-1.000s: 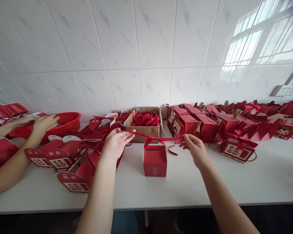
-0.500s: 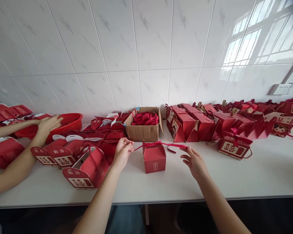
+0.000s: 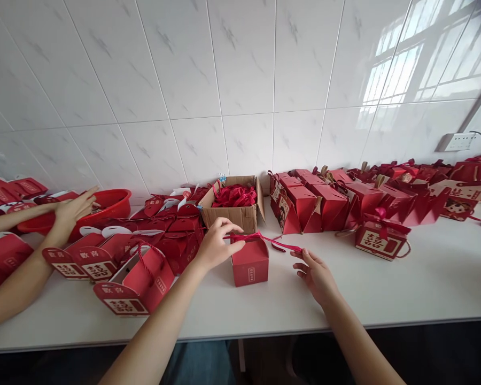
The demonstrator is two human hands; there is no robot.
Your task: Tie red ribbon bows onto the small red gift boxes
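Note:
A small red gift box [image 3: 250,264] stands on the white table in front of me, with a ribbon [image 3: 278,242] across its top. My right hand [image 3: 315,272] pinches the ribbon's right end between thumb and forefinger, holding it taut to the right of the box. At the box's upper left corner is my left hand [image 3: 218,243], its thumb and forefinger spread apart around the ribbon's left part without closing on it. That ribbon end is hidden behind the hand.
A cardboard carton [image 3: 228,215] of red ribbons stands behind the box. Red boxes [image 3: 328,200] line the right, one with a tied bow [image 3: 381,240] nearer me. More open boxes [image 3: 138,280] sit left. At far left, another person's hands [image 3: 74,211] reach over a red basin [image 3: 118,202].
My left hand has let go of the ribbon's left end and moved right, closer to the box, its fingers opening. My right hand keeps its pinch. The view has shifted slightly.

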